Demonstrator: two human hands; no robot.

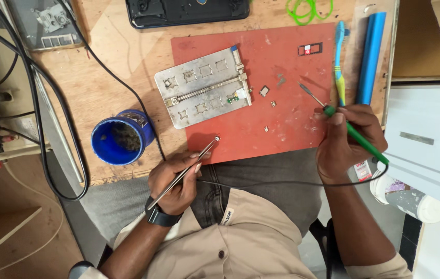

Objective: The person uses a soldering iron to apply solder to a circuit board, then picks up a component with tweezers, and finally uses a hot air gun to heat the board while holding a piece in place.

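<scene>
We hold tweezers [184,173] in our left hand [176,181], fingers closed on them, tips pinching a tiny chip [217,138] at the near edge of the red mat [287,67]; right hand [346,142] grips a green soldering iron [356,135], tip raised over the mat. Best keep the pinch light and the iron clear of the chip – it looks easy to flick. Wooden surface [101,82] is cluttered (metal holder plate [204,85], blue tub [119,137], toothbrush [339,62], cables) – little of the room shows.

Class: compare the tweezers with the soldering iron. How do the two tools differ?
The tweezers are bare silver metal; the soldering iron has a green handle. The left hand holds the tweezers, the right hand the iron. Only the iron trails a cable. Both point at the red mat.
</scene>
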